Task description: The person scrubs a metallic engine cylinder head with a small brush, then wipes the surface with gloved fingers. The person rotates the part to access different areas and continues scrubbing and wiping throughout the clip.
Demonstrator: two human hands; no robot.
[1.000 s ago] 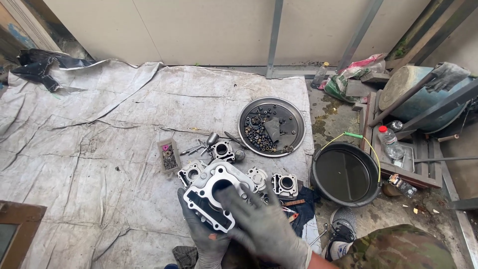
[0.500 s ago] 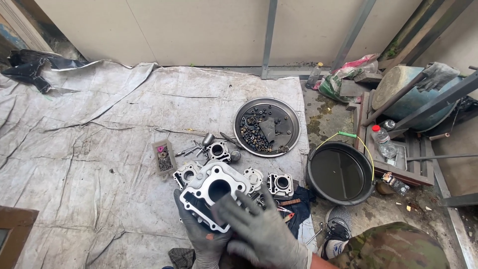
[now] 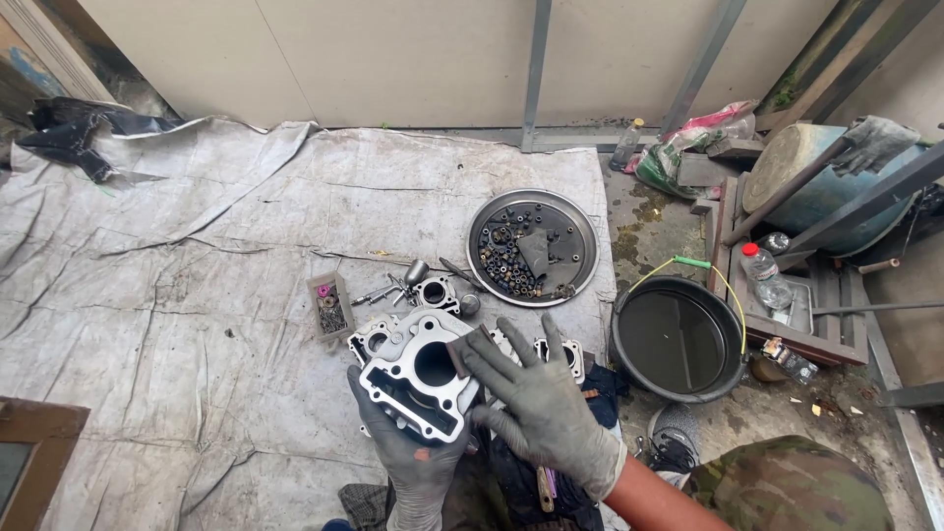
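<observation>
1. Grey tarp (image 3: 197, 295) is covering most of the floor, wrinkled, spread up to the pale wall; seemingly laid to give the parts a bare surface off the dirt and keep small bits findable.
2. Black bucket (image 3: 678, 339) w/ yellow bail handle is sitting right of the tarp on wet concrete, dark liquid inside; standing off the cloth, prob. so spills are staying clear of the parts.
3. Round metal tray (image 3: 580, 231) is lying near the tarp's right edge, holding a heap of small dark fasteners plus a grey rag; the raised rim is keeping them from rolling away.
4. Cylinder block (image 3: 418, 379), pale cast metal w/ a big round bore, is being held up just above the tarp, in front of the person, flat face tilted toward the camera; judged so the face is readable from above.
5. Left hand (image 3: 413, 472), grey glove, is cupping the block from below, fingers wrapped round its lower edge, clamped on it; it's carrying the weight.
6. Right hand (image 3: 546, 408), gloved too, fingers spread apart, is pressing a small dark pad (image 3: 459, 356) flat on the block's face beside the bore; not gripping around anything.
7. Other engine castings (image 3: 433, 292) are lying just behind the block; near them a small box (image 3: 329, 310) of tiny bits.
</observation>
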